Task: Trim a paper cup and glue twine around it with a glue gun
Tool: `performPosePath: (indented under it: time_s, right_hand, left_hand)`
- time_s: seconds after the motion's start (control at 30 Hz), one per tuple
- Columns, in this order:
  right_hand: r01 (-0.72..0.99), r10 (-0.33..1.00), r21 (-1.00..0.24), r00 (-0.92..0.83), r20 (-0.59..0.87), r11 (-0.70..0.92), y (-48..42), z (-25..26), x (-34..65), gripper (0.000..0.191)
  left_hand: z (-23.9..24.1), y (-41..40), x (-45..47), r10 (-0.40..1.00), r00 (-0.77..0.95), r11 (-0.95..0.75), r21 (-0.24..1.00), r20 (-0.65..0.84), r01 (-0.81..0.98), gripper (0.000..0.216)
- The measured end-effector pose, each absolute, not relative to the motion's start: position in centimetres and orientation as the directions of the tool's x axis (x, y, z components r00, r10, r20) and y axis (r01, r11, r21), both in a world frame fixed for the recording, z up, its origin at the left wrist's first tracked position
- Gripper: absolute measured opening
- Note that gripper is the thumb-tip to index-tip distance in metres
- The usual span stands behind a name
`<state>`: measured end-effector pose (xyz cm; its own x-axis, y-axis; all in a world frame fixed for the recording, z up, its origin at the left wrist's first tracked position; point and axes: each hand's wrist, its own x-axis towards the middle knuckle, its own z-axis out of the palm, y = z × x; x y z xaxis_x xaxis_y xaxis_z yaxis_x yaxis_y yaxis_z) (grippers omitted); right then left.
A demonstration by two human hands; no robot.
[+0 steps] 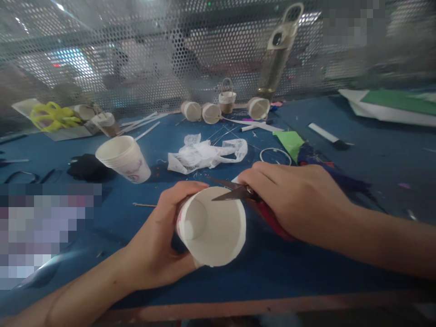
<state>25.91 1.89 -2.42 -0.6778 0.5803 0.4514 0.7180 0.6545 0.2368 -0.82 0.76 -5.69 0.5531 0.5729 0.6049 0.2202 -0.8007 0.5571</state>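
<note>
My left hand (160, 240) is wrapped round a white paper cup (221, 231), tilted so that its mouth faces me. The cup's rim looks cut and slightly uneven. In my right hand (293, 195) is a pair of scissors (235, 194) with red handles, mostly covered by my fingers. Its blades are apart at the cup's upper rim, one reaching over the mouth and the other behind the edge. Beyond the cup lies a crumpled white lacy strip (207, 154). A stack of paper cups (124, 159) leans to the left.
Several small cup baskets (227, 102) line the back by a perforated metal screen (153, 59). A clear bottle (274, 59) stands behind them. Yellow scissors (54, 116) rest in a box at left. Green paper (289, 143) and a white ring (275, 156) lie at right.
</note>
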Motion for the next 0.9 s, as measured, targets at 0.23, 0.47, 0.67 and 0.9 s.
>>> performPosePath:
  time_s: [0.23, 0.47, 0.67, 0.9]
  right_hand:
    - [0.693, 0.519, 0.251, -0.689, 0.505, 0.676, 2.26, -2.28, 25.71, 0.035]
    - [0.707, 0.497, 0.309, -0.682, 0.536, 0.636, 2.44, -2.58, 25.72, 0.031]
    - [0.695, 0.486, 0.324, -0.695, 0.529, 0.642, 2.43, -2.56, 25.7, 0.035]
    - [0.685, 0.47, 0.342, -0.706, 0.53, 0.643, 2.34, -2.3, 25.85, 0.029]
  left_hand:
    - [-5.85, 0.93, -0.84, 0.561, 0.559, -0.808, 0.551, 0.611, 0.209, 0.089]
    - [-5.86, 0.96, -0.85, 0.557, 0.553, -0.813, 0.542, 0.619, 0.212, 0.086]
    - [-6.0, 1.0, -0.74, 0.549, 0.558, -0.803, 0.578, 0.623, 0.145, 0.086]
    - [-5.7, 0.79, -0.59, 0.554, 0.553, -0.808, 0.562, 0.622, 0.177, 0.092]
